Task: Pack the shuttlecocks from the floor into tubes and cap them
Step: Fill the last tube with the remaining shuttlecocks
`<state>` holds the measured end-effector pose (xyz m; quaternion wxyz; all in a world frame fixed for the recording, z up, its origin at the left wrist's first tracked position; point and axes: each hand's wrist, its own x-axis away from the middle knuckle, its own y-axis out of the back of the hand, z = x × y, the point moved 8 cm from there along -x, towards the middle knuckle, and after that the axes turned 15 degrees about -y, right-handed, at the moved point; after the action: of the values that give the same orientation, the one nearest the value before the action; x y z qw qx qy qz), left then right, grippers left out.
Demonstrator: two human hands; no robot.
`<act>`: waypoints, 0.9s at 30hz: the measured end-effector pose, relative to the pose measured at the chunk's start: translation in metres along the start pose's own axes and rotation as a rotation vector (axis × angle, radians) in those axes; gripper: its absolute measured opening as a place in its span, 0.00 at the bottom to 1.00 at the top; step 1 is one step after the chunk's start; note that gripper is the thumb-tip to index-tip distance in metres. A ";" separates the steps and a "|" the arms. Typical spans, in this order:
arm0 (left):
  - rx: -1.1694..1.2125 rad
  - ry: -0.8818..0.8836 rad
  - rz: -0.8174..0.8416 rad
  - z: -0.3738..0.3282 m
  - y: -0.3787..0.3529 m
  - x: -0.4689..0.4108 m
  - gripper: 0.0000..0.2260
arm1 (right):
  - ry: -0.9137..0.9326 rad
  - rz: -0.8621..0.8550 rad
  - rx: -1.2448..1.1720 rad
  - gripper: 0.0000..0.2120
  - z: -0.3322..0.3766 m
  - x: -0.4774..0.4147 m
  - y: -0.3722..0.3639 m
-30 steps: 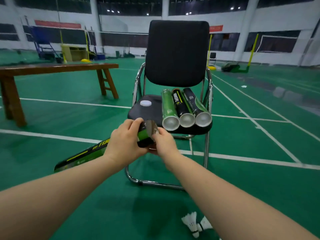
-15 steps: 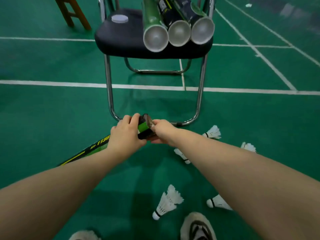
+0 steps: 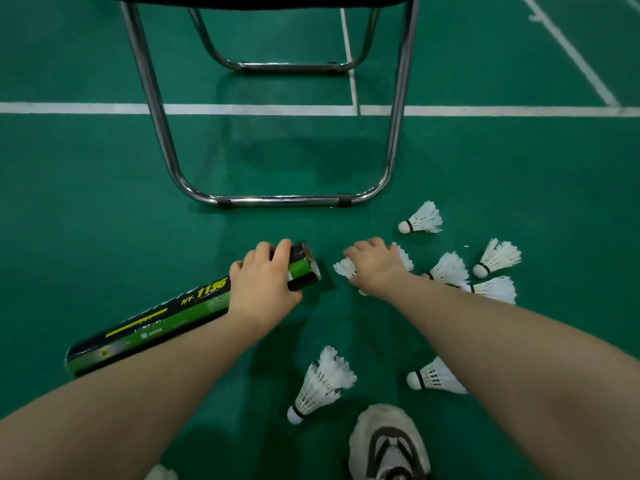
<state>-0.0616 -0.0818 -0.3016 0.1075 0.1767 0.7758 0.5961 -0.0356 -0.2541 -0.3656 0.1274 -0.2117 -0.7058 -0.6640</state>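
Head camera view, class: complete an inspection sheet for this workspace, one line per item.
Surface: green court floor with white painted lines.
Job's things: green-and-black cardboard tube; at least six loose white feather shuttlecocks on the floor.
Clutter: nothing seen.
Hands: left hand grips the tube near its far end; right hand grips one more white shuttlecock.
Cables: nothing seen.
Surroundings: chrome tubular chair frame; white-and-grey shoe.

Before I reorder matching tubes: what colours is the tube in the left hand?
The tube is black and green with yellow lettering; head view.
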 end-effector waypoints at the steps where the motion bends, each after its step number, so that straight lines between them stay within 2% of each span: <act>1: -0.010 -0.010 0.014 -0.003 -0.006 0.001 0.31 | -0.019 -0.007 -0.013 0.21 -0.004 -0.003 -0.005; 4: -0.024 -0.024 0.048 -0.008 -0.023 0.004 0.30 | -0.106 -0.046 -0.182 0.13 -0.017 -0.007 -0.006; 8: -0.030 -0.044 0.080 -0.017 -0.043 0.011 0.29 | -0.329 -0.087 -0.801 0.12 -0.047 -0.001 -0.006; 10: -0.026 -0.048 0.090 -0.019 -0.050 0.013 0.29 | -0.390 -0.102 -1.021 0.13 -0.053 0.009 -0.009; 16: 0.011 0.020 0.085 -0.018 -0.051 0.015 0.31 | -0.397 -0.202 -1.489 0.13 -0.060 0.048 -0.008; 19: 0.021 0.053 0.068 -0.019 -0.046 0.012 0.30 | -0.282 -0.073 -1.481 0.13 -0.041 0.065 -0.013; 22: 0.022 0.060 0.064 -0.025 -0.045 0.011 0.30 | -0.132 0.152 -1.345 0.10 -0.012 0.076 -0.023; 27: -0.002 0.020 0.062 -0.040 -0.044 0.020 0.30 | -0.049 0.536 -1.347 0.11 0.002 0.087 -0.026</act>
<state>-0.1010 -0.1193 -0.3328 0.0816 0.1947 0.7703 0.6017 -0.1237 -0.2419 -0.3491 0.1119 -0.4249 -0.0702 -0.8955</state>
